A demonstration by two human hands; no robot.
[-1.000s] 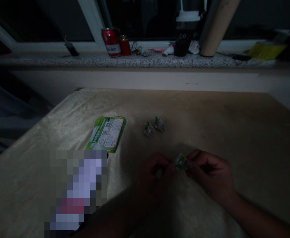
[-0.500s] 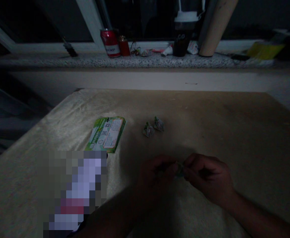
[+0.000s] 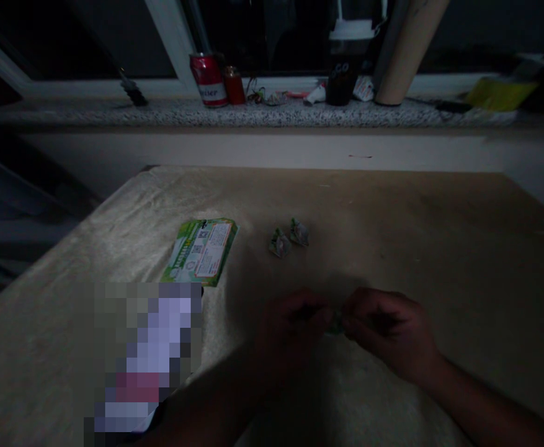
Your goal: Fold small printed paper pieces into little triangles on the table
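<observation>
Between my two hands is a small green packet, dim and partly covered by fingers. My left hand pinches its left side with thumb and forefinger. On its right side the fingertips of my right hand close in a like pinch. Beyond my hands lie two small clear-and-green wrapped packets, a nearer one and a farther one, almost touching. What is inside the held packet cannot be made out in the low light.
A flat green printed package lies left on the cloth-covered table, beside a pixelated patch. On the stone windowsill stand a red can, an orange-red jar, a dark lidded cup and a tan tube.
Both hands keep their pinch on the small packet, with slight finger shifts that cover more of its top. The whole view has drifted a little; the things on the table stay put.
</observation>
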